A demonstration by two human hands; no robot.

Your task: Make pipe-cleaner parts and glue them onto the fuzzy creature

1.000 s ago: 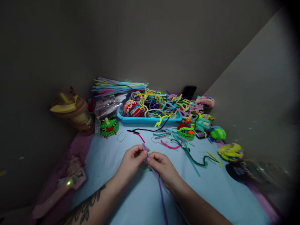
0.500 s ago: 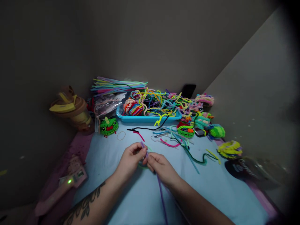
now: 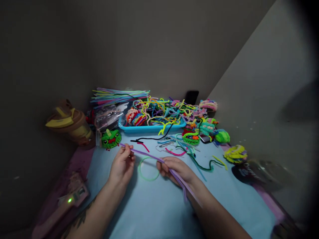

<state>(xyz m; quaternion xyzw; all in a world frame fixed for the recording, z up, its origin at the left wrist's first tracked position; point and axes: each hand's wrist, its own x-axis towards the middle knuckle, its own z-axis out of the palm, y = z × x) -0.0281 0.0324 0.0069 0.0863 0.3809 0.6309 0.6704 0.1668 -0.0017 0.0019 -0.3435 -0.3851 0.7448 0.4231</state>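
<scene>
Purple pipe cleaners point(image 3: 147, 154) stretch between my two hands above the blue cloth. My left hand point(image 3: 123, 163) pinches them near one end, with a short tip poking out to the left. My right hand point(image 3: 175, 169) is closed around them farther along, and their loose lengths trail down past the wrist toward the right forearm. How many strands there are I cannot tell. On the cloth between and below my hands lies a pale green ring point(image 3: 149, 180), apart from both. A green fuzzy figure point(image 3: 111, 138) with eyes sits beyond my left hand.
A blue tray point(image 3: 152, 128) heaped with tangled pipe cleaners stands at the back. Pipe cleaner scraps point(image 3: 196, 166) and fuzzy figures lie to the right. A lidded cup point(image 3: 74, 127), a pink tool point(image 3: 62, 209) with a green light and a clear bottle point(image 3: 264, 174) stand or lie around the edges.
My hands have moved apart, drawing the purple pipe cleaners out between them. The green ring, mostly covered by my hands before, now shows whole on the cloth. The view has shifted slightly.
</scene>
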